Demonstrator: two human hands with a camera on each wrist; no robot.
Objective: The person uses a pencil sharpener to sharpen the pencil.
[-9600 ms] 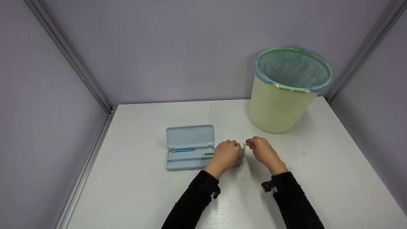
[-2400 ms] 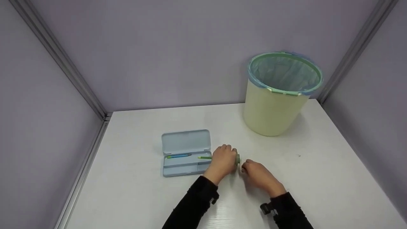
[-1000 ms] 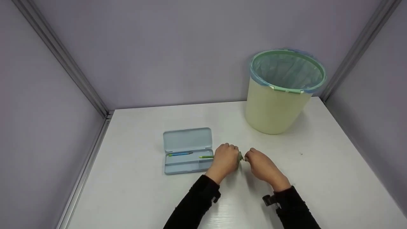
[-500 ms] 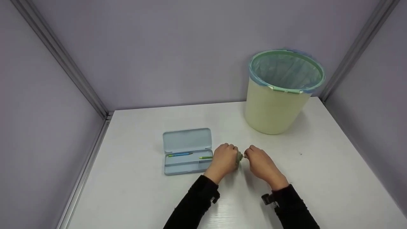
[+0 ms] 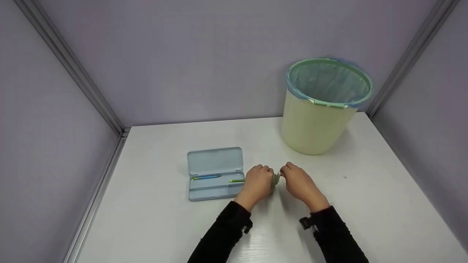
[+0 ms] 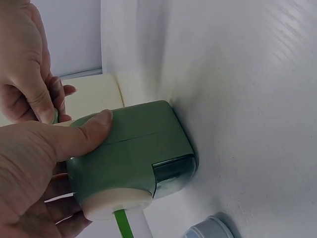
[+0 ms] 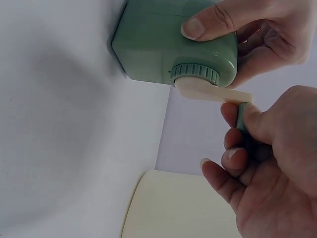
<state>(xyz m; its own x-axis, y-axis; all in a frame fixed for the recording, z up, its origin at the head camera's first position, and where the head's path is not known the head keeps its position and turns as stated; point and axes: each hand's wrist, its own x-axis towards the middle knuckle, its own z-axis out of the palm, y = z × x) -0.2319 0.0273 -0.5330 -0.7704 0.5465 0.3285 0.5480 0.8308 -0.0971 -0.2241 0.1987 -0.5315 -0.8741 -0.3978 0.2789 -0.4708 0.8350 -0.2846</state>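
My left hand [image 5: 258, 184] grips a green crank pencil sharpener [image 6: 133, 141] on the table, thumb over its top and fingers around the far side. A green pencil [image 6: 124, 224] sticks out of the sharpener's cream front; in the head view its end reaches over the pencil case. On the opposite side is a cream crank handle [image 7: 215, 93]. Its small green knob [image 7: 241, 117] is pinched between the thumb and index finger of my right hand [image 5: 301, 186]. A dark clear window [image 6: 174, 174] shows on the sharpener body.
Left of my hands lies an open light-blue pencil case [image 5: 215, 160], with blue-and-green pencils [image 5: 207, 177] in its upper compartment. A pale yellow bin [image 5: 316, 128] with a blue liner stands at the back right. Walls close in the back and both sides. A tiny speck [image 5: 345, 177] lies right of my hands.
My right hand has gone round with the crank: lower and nearer 2.4 s ago, higher and further now. My left hand stays on the sharpener, and the pencil case has not moved.
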